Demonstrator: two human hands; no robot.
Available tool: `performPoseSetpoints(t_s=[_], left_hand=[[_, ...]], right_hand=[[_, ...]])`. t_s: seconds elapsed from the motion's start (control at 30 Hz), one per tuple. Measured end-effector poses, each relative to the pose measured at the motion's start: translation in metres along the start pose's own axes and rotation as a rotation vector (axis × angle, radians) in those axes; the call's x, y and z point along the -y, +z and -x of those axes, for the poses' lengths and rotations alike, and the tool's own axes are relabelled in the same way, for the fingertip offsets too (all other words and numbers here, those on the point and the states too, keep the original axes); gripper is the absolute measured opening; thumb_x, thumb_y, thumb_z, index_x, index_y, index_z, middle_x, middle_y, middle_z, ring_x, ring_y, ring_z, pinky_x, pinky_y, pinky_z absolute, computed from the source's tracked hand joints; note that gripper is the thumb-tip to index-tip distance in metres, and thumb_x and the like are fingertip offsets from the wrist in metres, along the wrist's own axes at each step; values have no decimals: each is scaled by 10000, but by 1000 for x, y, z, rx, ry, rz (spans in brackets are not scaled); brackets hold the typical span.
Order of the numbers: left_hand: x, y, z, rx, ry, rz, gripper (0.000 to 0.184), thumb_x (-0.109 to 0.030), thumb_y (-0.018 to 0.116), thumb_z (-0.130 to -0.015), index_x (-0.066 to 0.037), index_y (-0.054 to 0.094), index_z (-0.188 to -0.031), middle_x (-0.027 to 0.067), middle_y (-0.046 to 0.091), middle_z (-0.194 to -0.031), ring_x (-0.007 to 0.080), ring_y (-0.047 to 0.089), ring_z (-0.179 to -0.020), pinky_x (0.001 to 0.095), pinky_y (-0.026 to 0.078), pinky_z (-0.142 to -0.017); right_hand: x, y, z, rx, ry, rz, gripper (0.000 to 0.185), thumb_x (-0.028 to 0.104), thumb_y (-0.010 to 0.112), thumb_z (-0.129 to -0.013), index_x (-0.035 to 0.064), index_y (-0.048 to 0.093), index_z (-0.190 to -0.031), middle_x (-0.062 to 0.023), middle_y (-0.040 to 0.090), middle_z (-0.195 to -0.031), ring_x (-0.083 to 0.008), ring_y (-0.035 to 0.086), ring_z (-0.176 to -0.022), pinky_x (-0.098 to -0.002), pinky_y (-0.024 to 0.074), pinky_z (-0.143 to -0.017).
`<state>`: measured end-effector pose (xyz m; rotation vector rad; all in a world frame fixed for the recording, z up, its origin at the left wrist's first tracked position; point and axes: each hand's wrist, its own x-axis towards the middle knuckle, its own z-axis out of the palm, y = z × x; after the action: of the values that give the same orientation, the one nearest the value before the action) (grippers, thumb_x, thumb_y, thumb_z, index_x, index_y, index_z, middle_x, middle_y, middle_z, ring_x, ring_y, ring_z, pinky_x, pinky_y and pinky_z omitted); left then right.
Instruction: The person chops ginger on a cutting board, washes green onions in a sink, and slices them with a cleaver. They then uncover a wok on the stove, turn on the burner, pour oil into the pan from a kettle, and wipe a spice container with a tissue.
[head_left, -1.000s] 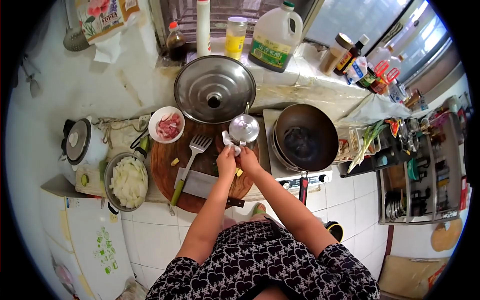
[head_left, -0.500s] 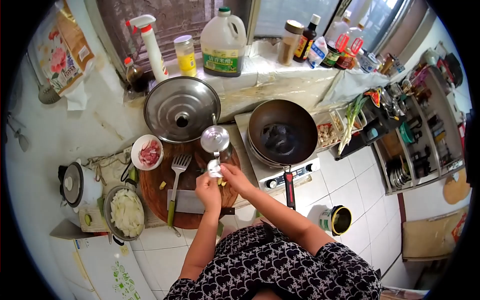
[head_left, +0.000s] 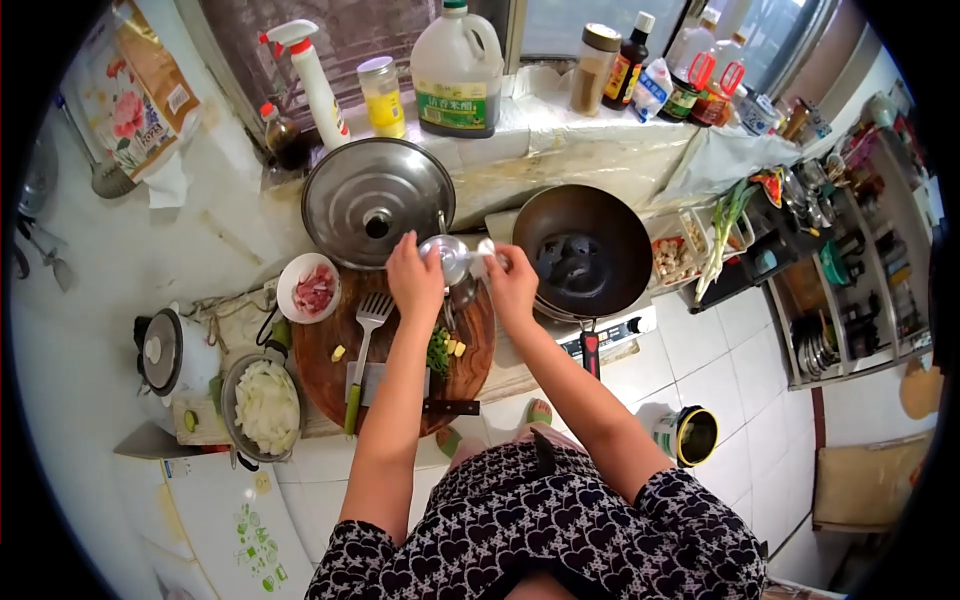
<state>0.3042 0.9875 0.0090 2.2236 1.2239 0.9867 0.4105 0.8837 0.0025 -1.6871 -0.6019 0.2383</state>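
A small lidded metal pot (head_left: 446, 260) stands at the back of the round wooden chopping board (head_left: 470, 370). My left hand (head_left: 415, 278) is at the pot's left side, its fingers bent against the lid's edge. In my right hand (head_left: 513, 285), right of the pot, the fingers pinch a small whitish object (head_left: 487, 248); its kind is unclear. Below my hands lie chopped greens (head_left: 440, 352) and pale yellow pieces (head_left: 456, 347). A slotted spatula (head_left: 373, 312) with a green handle rests across a cleaver (head_left: 452, 407), partly hidden by my left forearm.
A dark wok (head_left: 615, 240) sits on the cooker at right. Left are a bowl of sliced meat (head_left: 312, 288) and a pan of cut white vegetable (head_left: 267, 405). A large lid (head_left: 345, 205) leans behind the board. Bottles, including a vinegar jug (head_left: 455, 85), line the ledge.
Both hands have moved up and away from the body to the metal pot, and have parted. The whitish object, earlier between both hands, is now in the right one. The view has shifted slightly.
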Motion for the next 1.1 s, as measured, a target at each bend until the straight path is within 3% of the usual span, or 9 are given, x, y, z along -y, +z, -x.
performPoseSetpoints(t_s=[0.13,0.2,0.3,0.5,0.6,0.8,0.87,0.93,1.1], left_hand=[[-6,34,-1,71,-129,-96,425,-303,471,-917,-51,494,-1258,105,491,-1304,310,431,-1214,578,326,-959],[-3,41,3,-19,-38,-193,398,-282,477,-910,-42,516,-1225,114,526,-1251,308,471,-1161,538,337,-962],[4,44,0,-75,39,-149,365,-247,486,-903,-25,532,-1189,129,553,-1193,313,501,-1101,484,349,-960],[1,41,1,-95,105,-141,341,-195,464,-917,1,530,-1187,157,552,-1174,332,501,-1078,429,365,-949],[-1,42,2,-90,119,-154,341,-188,457,-922,6,529,-1193,161,551,-1177,337,499,-1083,426,368,-948],[-6,40,2,-16,142,-135,332,-163,469,-902,-4,538,-1184,161,550,-1174,335,503,-1083,431,364,-953],[-7,40,0,-11,145,-121,331,-153,469,-897,-13,539,-1189,159,548,-1180,339,501,-1083,432,368,-953],[-8,39,0,-2,140,-106,334,-149,471,-894,-15,537,-1192,160,547,-1182,341,500,-1081,430,376,-948],[-8,38,-1,15,157,-85,341,-142,473,-886,-22,535,-1200,162,544,-1188,349,499,-1075,419,400,-930]], right_hand=[[1,31,-1,101,-419,79,198,14,584,-820,-2,610,-1016,-168,569,-1200,-342,599,-1005,-383,483,-849],[-5,31,15,194,-439,216,379,29,550,-834,63,550,-1211,-132,487,-1329,-351,390,-1279,-508,278,-1051],[-12,31,4,203,-468,228,331,63,540,-848,80,596,-1173,-118,520,-1299,-348,344,-1311,-577,198,-1060],[-12,65,-68,369,-491,342,188,161,595,-813,92,715,-939,-94,667,-1032,-318,455,-1206,-574,287,-983],[-11,65,-66,380,-290,416,179,189,619,-801,103,725,-917,-90,685,-915,-294,550,-1022,-496,379,-897],[-33,50,-41,153,361,-570,186,142,661,-823,-11,696,-923,-68,680,-809,-158,585,-682,-291,484,-654],[-30,45,-50,137,425,-631,224,137,676,-824,-56,671,-937,-25,650,-796,-112,544,-621,-248,465,-586],[-52,54,-64,-169,621,-621,226,138,676,-818,-35,668,-963,-25,637,-783,-116,543,-623,-253,454,-569],[-67,80,-91,94,528,-728,249,136,662,-815,-47,663,-984,-38,645,-823,-111,567,-668,-240,449,-614]])
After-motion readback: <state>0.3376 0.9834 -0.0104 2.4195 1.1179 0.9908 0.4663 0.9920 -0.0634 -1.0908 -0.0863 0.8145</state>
